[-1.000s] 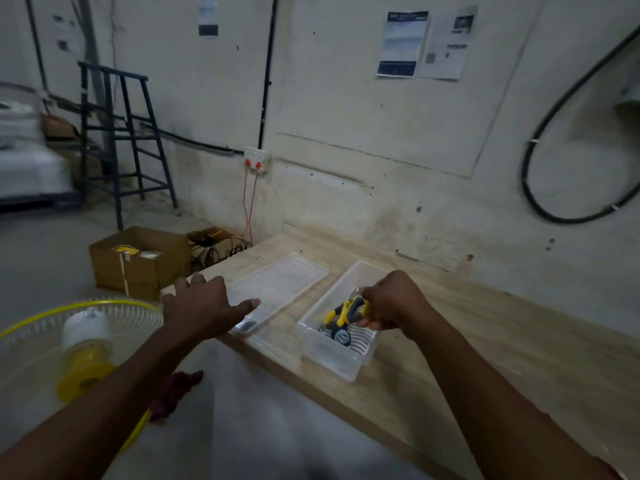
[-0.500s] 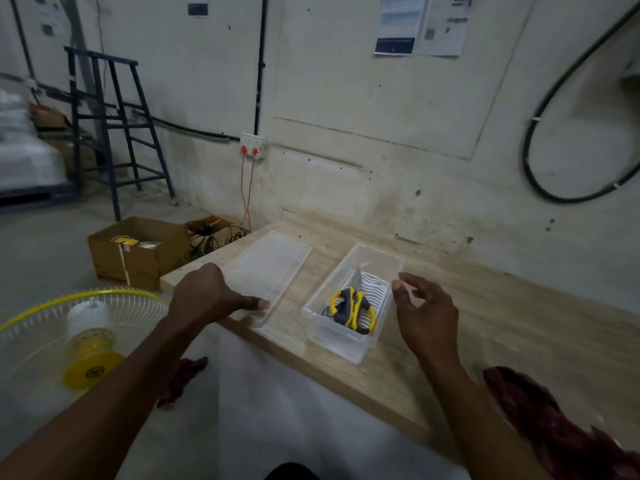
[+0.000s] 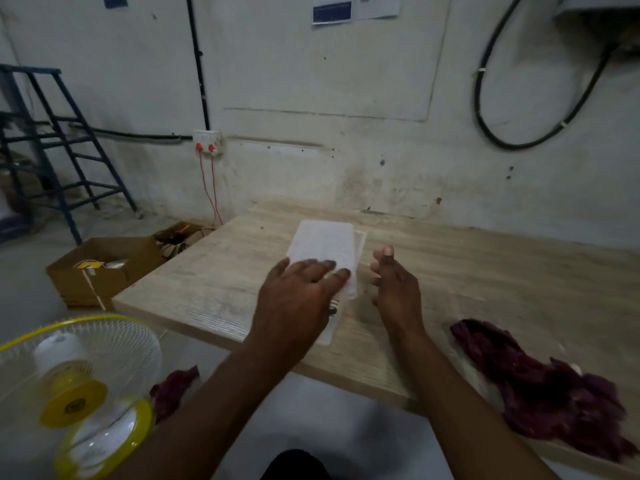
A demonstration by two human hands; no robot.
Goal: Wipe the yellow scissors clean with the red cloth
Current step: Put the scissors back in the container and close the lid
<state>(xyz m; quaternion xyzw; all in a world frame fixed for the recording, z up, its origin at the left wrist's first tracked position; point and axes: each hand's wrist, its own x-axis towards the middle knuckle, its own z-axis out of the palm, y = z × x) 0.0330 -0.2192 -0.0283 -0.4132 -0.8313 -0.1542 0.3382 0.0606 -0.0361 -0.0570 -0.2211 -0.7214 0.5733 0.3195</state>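
Note:
A clear plastic box (image 3: 328,336) stands on the wooden table (image 3: 485,271), with its clear lid (image 3: 322,244) lying over it. My left hand (image 3: 298,296) rests flat on the near part of the lid, fingers stretched out. Only a small yellow bit of the scissors (image 3: 333,310) shows through the box wall below that hand. My right hand (image 3: 394,289) hovers just right of the box, fingers relaxed and holding nothing. The red cloth (image 3: 540,386) lies crumpled on the table's near right edge, apart from both hands.
A yellow-rimmed fan (image 3: 76,375) stands on the floor at the lower left, with a second red rag (image 3: 173,389) beside it. An open cardboard box (image 3: 100,271) and cables sit past the table's left corner. A blue ladder (image 3: 52,150) leans at the far left.
My right hand let go of the scissors in the box and drew back to its right. My left hand brought the lid from the table's left over the box.

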